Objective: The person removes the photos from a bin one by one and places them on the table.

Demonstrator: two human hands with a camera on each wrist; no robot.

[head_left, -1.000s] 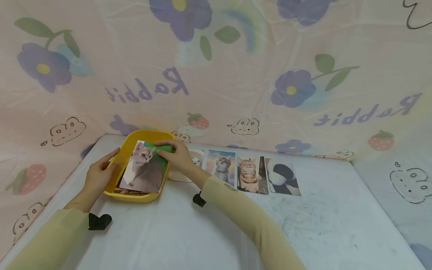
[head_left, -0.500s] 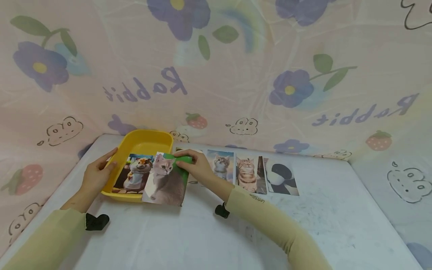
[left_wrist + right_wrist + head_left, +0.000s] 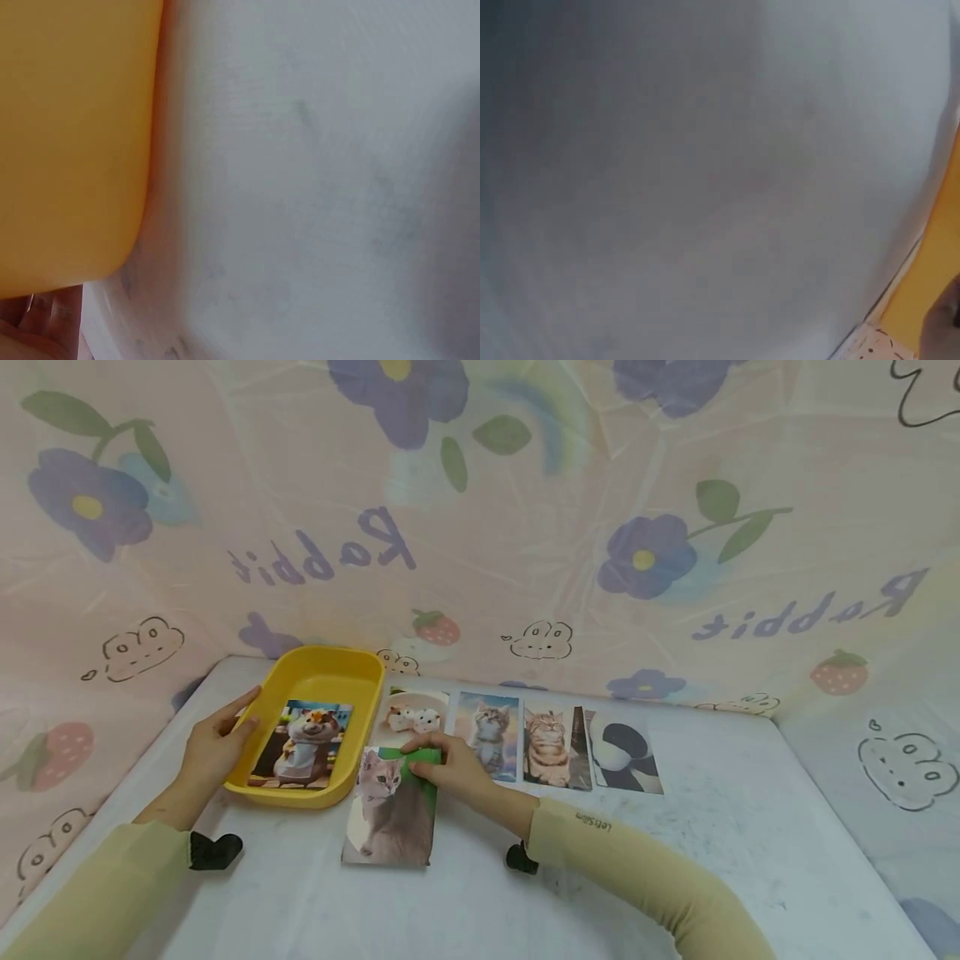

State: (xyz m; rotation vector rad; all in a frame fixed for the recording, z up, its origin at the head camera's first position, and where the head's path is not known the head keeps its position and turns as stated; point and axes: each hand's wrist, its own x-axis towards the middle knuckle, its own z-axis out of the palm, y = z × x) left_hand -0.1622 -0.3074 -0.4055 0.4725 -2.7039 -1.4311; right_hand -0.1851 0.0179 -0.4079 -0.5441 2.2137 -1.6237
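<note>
A picture card of a grey-brown cat [image 3: 393,818], green at its top right corner, is pinched between the thumb and fingers of my right hand [image 3: 461,777]. The card is just off the near right side of a shallow yellow plastic tray [image 3: 322,681]. My left hand [image 3: 213,756] grips the tray's left side, its thumb at the rim. Inside the tray lies a picture card of a hamster [image 3: 303,747] in a white apron. The left wrist view has the tray's outer wall [image 3: 71,150] and part of that hand; only a sliver of my right hand [image 3: 939,330] enters the right wrist view.
Along the back of the white table [image 3: 637,877] several picture cards lie in a row: spotted white figures in a bowl [image 3: 412,714], a kitten against sky [image 3: 489,735], an orange cat [image 3: 549,747] and a black-and-white picture [image 3: 622,752]. A patterned curtain [image 3: 480,568] rises behind.
My right hand has drawn the cat card out of the tray, rightward and nearer to me, uncovering the hamster card. My left hand stays on the tray.
</note>
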